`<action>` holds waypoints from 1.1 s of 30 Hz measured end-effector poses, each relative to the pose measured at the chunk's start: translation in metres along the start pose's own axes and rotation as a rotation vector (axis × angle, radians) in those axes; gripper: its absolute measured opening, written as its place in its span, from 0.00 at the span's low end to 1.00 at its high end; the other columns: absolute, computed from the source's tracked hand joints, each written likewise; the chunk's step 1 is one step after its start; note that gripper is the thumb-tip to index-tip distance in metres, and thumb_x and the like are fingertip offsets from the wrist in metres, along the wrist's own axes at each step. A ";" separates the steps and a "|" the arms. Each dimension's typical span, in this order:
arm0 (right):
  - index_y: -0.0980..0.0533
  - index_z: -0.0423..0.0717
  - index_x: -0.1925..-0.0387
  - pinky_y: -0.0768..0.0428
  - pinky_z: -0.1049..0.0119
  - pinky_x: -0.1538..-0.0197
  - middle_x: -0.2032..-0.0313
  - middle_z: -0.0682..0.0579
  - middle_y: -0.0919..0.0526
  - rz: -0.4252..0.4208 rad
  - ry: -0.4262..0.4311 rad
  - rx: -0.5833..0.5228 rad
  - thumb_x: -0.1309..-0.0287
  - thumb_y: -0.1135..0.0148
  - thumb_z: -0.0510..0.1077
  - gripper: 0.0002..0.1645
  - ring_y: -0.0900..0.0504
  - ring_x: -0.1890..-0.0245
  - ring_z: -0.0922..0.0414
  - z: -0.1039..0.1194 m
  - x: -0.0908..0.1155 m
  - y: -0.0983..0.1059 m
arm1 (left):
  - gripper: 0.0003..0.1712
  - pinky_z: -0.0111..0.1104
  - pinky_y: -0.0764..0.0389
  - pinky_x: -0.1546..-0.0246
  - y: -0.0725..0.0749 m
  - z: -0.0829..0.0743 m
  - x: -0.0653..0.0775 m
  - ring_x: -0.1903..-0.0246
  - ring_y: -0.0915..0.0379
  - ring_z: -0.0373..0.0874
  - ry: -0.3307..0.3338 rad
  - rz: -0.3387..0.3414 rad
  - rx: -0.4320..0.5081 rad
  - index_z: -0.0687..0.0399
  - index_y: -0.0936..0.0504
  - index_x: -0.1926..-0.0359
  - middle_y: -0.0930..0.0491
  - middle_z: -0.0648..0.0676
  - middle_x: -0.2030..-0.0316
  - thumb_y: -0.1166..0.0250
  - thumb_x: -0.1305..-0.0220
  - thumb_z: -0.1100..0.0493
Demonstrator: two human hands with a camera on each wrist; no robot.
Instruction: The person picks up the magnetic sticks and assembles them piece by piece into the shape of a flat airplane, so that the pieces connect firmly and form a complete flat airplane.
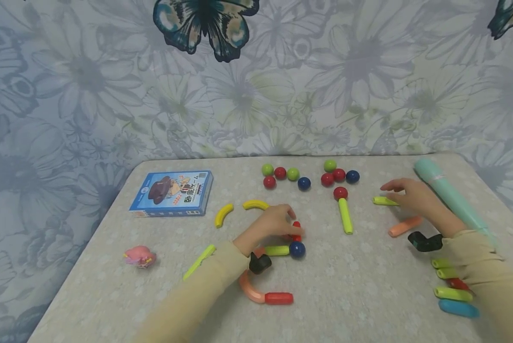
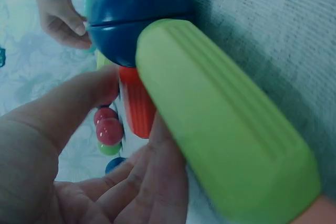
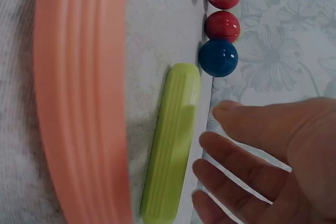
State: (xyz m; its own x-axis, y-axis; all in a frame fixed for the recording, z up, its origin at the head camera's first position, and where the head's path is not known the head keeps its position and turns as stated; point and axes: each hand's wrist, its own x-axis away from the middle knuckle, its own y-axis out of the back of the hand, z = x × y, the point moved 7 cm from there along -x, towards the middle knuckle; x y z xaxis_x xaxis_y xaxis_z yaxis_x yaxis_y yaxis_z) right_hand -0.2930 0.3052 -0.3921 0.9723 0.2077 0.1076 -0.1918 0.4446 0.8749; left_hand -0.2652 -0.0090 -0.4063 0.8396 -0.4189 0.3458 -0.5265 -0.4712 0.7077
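Observation:
My left hand (image 1: 275, 221) is around a short red stick (image 1: 297, 231), thumb on one side and fingers on the other. In the left wrist view the red stick (image 2: 139, 103) meets a blue ball (image 2: 139, 14), which also joins a thick green stick (image 2: 220, 124). An orange curved piece (image 1: 250, 288) with a red stick (image 1: 279, 298) on its end lies below that wrist. My right hand (image 1: 413, 197) hovers over a green stick (image 1: 384, 201), fingers loosely bent and apart from it in the right wrist view. An orange curved piece (image 3: 84, 103) lies beside that green stick.
Balls in red, green and blue (image 1: 304, 184) sit at the back. A red ball (image 1: 340, 193) tops a green stick (image 1: 345, 216). Also there: blue box (image 1: 170, 193), yellow curved pieces (image 1: 224, 215), pink toy (image 1: 140, 256), mint cylinder (image 1: 447, 188), blue piece (image 1: 458, 308).

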 end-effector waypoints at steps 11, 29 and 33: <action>0.26 0.32 0.49 0.32 0.40 0.54 0.51 0.28 0.28 0.019 0.102 0.045 0.39 0.42 0.37 0.18 0.31 0.51 0.32 0.007 0.007 -0.003 | 0.18 0.30 0.30 0.74 -0.005 0.003 0.006 0.78 0.28 0.41 -0.020 -0.021 0.157 0.55 0.24 0.59 0.24 0.51 0.75 0.29 0.47 0.54; 0.27 0.30 0.52 0.27 0.48 0.55 0.59 0.35 0.22 -0.085 0.015 -0.060 0.36 0.45 0.43 0.19 0.26 0.58 0.41 0.061 -0.025 -0.028 | 0.24 0.33 0.23 0.64 -0.013 0.021 0.010 0.67 0.23 0.42 0.014 -0.001 0.476 0.61 0.23 0.51 0.21 0.53 0.64 0.29 0.47 0.56; 0.27 0.29 0.52 0.27 0.53 0.61 0.62 0.37 0.22 -0.055 0.003 -0.059 0.37 0.42 0.48 0.24 0.26 0.62 0.44 0.076 -0.035 -0.038 | 0.24 0.32 0.24 0.64 -0.013 0.021 0.012 0.67 0.24 0.42 0.022 -0.002 0.491 0.60 0.23 0.51 0.21 0.53 0.66 0.29 0.47 0.56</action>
State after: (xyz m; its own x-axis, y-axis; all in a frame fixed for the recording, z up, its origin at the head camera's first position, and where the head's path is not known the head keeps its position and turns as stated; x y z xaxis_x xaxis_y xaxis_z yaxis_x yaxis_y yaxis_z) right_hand -0.3094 0.2146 -0.3936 0.9812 0.1842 0.0583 -0.1455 0.5063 0.8500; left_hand -0.2512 -0.0235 -0.4246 0.8407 -0.4034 0.3614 -0.5210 -0.7846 0.3362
